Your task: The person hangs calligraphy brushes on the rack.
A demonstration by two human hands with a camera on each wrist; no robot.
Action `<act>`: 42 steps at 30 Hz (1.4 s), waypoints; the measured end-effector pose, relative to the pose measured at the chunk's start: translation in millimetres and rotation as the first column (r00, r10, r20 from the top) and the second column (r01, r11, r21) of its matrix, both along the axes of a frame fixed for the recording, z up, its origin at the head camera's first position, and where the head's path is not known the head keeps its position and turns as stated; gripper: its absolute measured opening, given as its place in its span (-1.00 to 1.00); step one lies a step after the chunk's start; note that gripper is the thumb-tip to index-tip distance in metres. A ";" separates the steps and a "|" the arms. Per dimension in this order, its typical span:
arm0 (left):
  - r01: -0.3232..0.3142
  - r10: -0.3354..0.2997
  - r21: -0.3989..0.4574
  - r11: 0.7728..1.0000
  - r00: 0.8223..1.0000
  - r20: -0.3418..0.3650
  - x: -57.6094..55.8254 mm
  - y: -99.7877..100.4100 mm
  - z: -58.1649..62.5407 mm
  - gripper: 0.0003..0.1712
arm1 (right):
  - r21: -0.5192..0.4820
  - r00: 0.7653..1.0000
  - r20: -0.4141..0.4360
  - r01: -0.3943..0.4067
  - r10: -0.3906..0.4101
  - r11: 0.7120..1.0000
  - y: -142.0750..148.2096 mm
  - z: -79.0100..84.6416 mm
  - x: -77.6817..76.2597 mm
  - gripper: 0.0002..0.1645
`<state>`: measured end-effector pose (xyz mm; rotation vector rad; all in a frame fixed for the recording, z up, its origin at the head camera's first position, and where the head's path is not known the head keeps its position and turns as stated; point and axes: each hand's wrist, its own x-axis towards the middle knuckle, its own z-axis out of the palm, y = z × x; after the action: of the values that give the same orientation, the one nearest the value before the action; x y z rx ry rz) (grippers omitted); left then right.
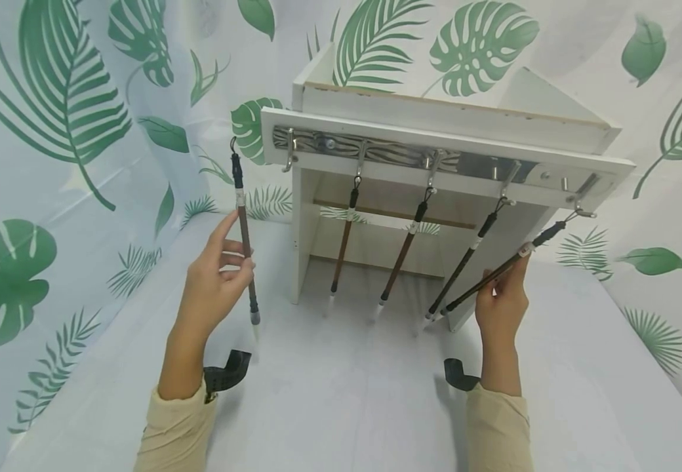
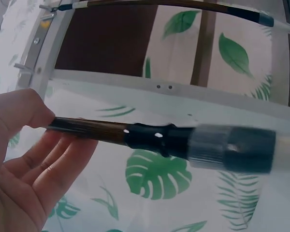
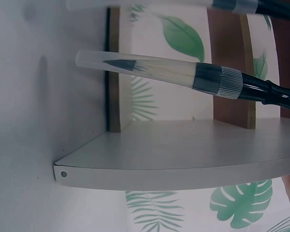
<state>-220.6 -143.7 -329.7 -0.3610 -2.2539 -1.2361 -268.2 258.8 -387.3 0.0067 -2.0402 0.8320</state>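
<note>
Upright at the left of the head view, a capped calligraphy brush (image 1: pixel 244 229) is pinched in my left hand (image 1: pixel 214 278), thumb against fingers on its dark brown shaft. Its top loop stands free, left of the leftmost hook (image 1: pixel 290 151). In the left wrist view, the black collar and clear cap of this brush (image 2: pixel 159 137) point right. My right hand (image 1: pixel 503 305) holds the shaft of the rightmost brush (image 1: pixel 497 270) between thumb and fingers. That brush hangs by its loop from the right end hook (image 1: pixel 583 196), slanting down-left. Its clear cap shows a dark-tipped bristle head (image 3: pixel 159 70).
A white wooden rack (image 1: pixel 305 236) with a hook rail (image 1: pixel 471 164) stands ahead on a pale surface (image 1: pixel 341 393). Several more brushes (image 1: pixel 401 259) hang between the end hooks. Leaf-patterned sheeting (image 1: pixel 158 131) surrounds it. A black curved wrist mount (image 1: pixel 231 370) sits by each sleeve.
</note>
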 end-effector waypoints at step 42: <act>0.248 -0.249 -0.017 0.968 0.967 -0.047 -2.8 19.2 -10.7 -0.20 | 0.000 1.000 0.021 0.013 -0.013 1.000 -1.7 1.3 0.8 -0.19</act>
<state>-223.4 -124.5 -340.4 -0.6891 -2.2243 -1.3230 -267.4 257.1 -385.9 -0.0155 -2.0573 0.8274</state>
